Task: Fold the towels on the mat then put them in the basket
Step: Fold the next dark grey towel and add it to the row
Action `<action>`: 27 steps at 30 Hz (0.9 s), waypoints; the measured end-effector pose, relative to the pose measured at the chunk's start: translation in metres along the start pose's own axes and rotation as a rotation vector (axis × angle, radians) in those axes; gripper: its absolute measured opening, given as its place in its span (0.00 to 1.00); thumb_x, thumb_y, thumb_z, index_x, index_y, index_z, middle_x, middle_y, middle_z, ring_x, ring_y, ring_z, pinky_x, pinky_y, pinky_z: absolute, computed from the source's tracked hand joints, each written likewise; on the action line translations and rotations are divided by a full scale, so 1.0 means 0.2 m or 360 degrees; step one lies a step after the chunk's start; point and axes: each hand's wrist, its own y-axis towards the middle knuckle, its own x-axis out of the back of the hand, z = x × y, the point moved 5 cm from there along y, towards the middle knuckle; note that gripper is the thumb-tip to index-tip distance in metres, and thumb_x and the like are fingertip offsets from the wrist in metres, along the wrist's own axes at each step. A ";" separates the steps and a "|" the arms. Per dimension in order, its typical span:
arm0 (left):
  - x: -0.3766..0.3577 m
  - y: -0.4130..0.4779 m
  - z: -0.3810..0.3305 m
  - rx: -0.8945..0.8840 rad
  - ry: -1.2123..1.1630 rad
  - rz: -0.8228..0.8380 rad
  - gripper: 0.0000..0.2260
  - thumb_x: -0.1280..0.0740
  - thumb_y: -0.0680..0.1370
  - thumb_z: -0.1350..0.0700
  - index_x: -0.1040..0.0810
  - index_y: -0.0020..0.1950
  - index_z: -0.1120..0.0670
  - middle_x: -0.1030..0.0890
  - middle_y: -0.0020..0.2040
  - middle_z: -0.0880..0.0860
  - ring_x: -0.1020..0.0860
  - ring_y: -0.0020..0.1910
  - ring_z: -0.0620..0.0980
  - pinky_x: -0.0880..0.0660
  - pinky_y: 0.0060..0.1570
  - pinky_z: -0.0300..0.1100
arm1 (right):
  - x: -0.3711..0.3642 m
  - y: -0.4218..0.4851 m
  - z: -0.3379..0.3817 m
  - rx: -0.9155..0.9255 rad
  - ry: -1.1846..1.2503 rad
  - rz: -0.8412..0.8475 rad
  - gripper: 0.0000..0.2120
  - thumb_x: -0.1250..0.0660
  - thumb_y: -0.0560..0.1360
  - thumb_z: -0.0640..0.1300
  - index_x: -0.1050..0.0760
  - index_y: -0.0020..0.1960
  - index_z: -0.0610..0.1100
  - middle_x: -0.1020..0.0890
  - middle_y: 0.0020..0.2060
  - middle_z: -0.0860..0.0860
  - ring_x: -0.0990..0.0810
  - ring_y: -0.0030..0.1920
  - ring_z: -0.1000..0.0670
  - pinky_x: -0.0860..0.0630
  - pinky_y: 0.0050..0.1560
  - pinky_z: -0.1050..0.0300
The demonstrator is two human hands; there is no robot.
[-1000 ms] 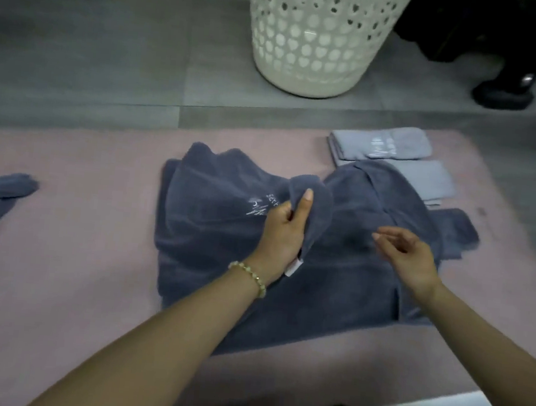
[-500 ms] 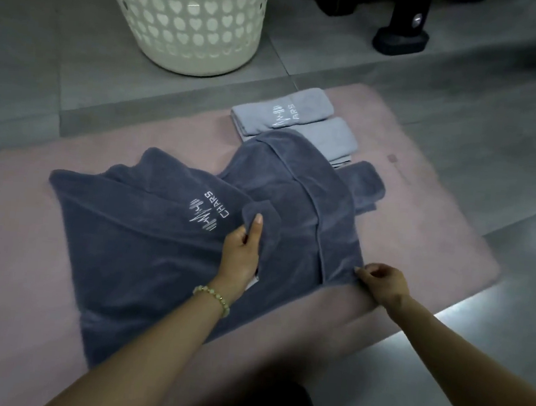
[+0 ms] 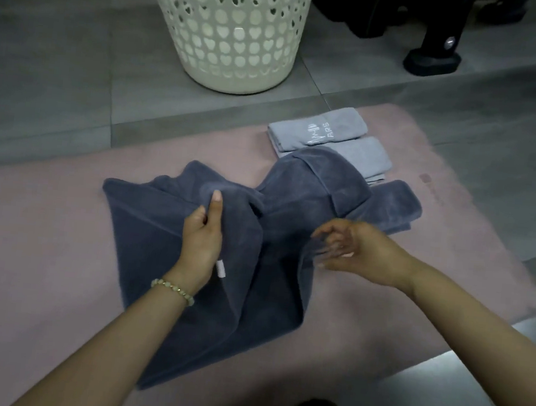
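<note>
Pink mat (image 3: 27, 245) on grey floor. Dark blue towel (image 3: 146, 224) rumpled, mid-mat, half-folded, far corner lapping onto grey stack. Left hand (image 3: 203, 236) grips raised fold of it, thumb up, fingers curled round cloth; bead bracelet (image 3: 173, 288) on wrist. White basket (image 3: 237, 36) upright on floor beyond mat's far edge. Right hand (image 3: 363, 251) blurred, fingers bent at towel's right edge; cannot tell whether pinching. Light grey towels (image 3: 332, 133) folded, stacked near mat's far right corner. Folded dark towel (image 3: 401, 202) just beside them.
</note>
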 end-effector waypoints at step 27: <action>0.79 -0.04 -0.28 -0.0359 -0.0021 -0.0090 0.25 0.43 0.78 0.45 0.32 0.35 0.66 0.34 0.29 0.55 0.36 0.29 0.49 0.36 0.29 0.39 | -0.82 0.72 1.10 0.0604 0.0499 0.0092 0.05 0.29 0.73 0.40 0.23 0.43 0.38 0.22 0.27 0.52 0.27 0.30 0.60 0.29 0.36 0.68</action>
